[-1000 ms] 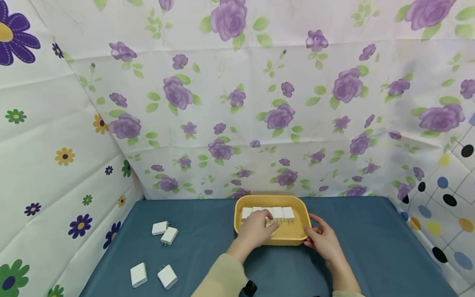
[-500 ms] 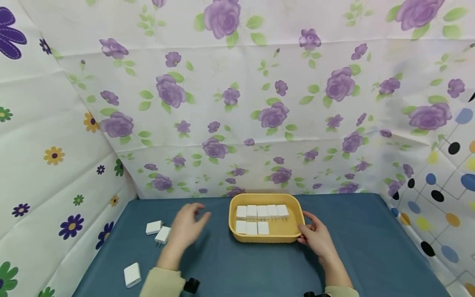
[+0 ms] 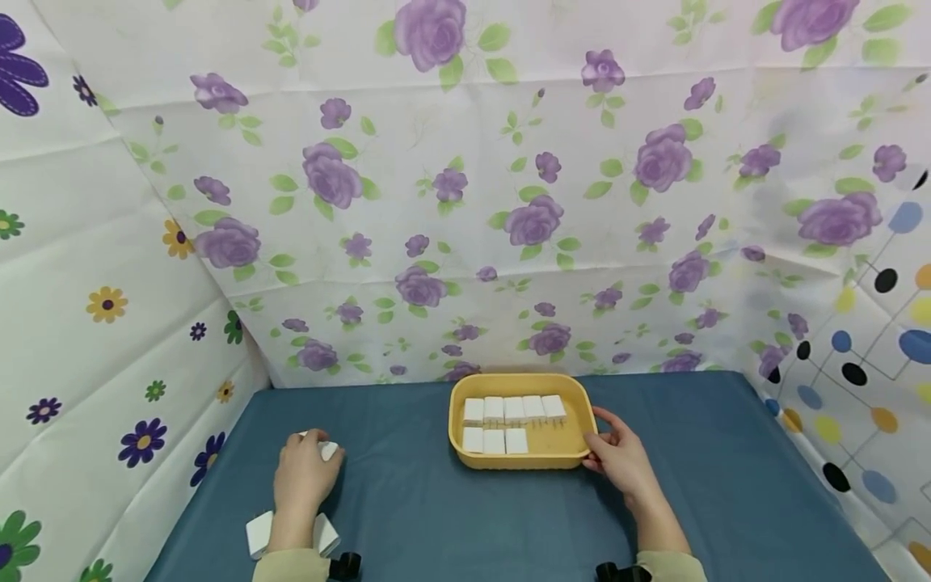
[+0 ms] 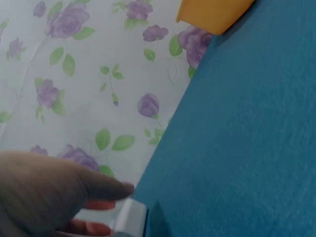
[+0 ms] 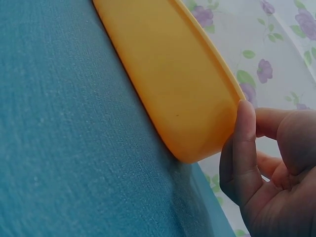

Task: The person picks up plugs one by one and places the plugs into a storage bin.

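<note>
My left hand (image 3: 301, 477) is over the white charger plugs at the left of the table. Its thumb and fingers close around one white charger (image 3: 329, 450), whose lower part they hide; the left wrist view shows a white charger corner (image 4: 132, 217) by the fingertips. A sliver of white shows behind the fingers. Farther right stands a yellow tray (image 3: 524, 461) holding several white chargers in two rows, prongs showing on the back row. My right hand (image 3: 621, 465) grips the tray's right end, also visible in the right wrist view, where fingers (image 5: 244, 143) press its rim.
Two more white chargers lie near the left forearm: one on its left (image 3: 259, 533), the other (image 3: 325, 535) partly behind the wrist. A blue cloth (image 3: 451, 517) covers the table. Flower-patterned sheets (image 3: 465, 323) rise along the back and left, a dotted one at right.
My left hand has left the tray, swung left across the table and come down on the chargers there. My right hand stays at the tray's right end.
</note>
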Tool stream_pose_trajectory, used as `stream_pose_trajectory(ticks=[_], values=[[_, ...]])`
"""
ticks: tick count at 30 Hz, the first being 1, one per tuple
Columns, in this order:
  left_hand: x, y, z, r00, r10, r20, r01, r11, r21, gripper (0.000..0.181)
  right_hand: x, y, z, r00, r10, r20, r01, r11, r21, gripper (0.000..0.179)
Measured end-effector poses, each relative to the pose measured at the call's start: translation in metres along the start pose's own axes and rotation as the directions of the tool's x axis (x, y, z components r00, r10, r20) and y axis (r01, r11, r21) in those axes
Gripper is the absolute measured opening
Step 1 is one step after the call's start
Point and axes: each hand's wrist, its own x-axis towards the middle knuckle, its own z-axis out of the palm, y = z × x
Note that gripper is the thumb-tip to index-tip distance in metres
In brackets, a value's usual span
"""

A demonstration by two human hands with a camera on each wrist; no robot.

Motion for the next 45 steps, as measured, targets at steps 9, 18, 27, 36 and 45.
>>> stream_pose_trajectory(ticks=[9, 18, 27, 36, 45], values=[[0.005, -0.010, 0.006, 1.000, -0.011, 0.007, 0.011, 1.000, 0.001, 0.041, 0.000, -0.001, 0.003, 1.000, -0.013, -0.005, 0.013, 1.000, -0.010, 0.057], [0.009, -0.010, 0.012, 1.000, -0.029, 0.010, 0.029, 1.000, 0.003, 0.039, -0.001, 0.003, -0.003, 1.000, 0.000, -0.005, 0.000, 1.000, -0.004, 0.058], [0.008, -0.008, 0.013, 0.999, -0.043, 0.032, 0.043, 0.999, -0.005, 0.042, -0.002, 0.002, -0.001, 1.000, -0.001, -0.017, 0.001, 1.000, -0.012, 0.058], [0.007, -0.007, 0.016, 1.000, -0.017, 0.020, 0.018, 1.000, -0.011, 0.043, -0.003, -0.004, 0.006, 0.997, -0.037, -0.075, 0.031, 0.997, -0.076, 0.057], [0.005, -0.005, 0.015, 1.000, -0.006, 0.022, 0.007, 0.999, -0.036, 0.044, -0.001, -0.003, 0.009, 0.990, -0.067, -0.121, 0.049, 0.989, -0.141, 0.058]])
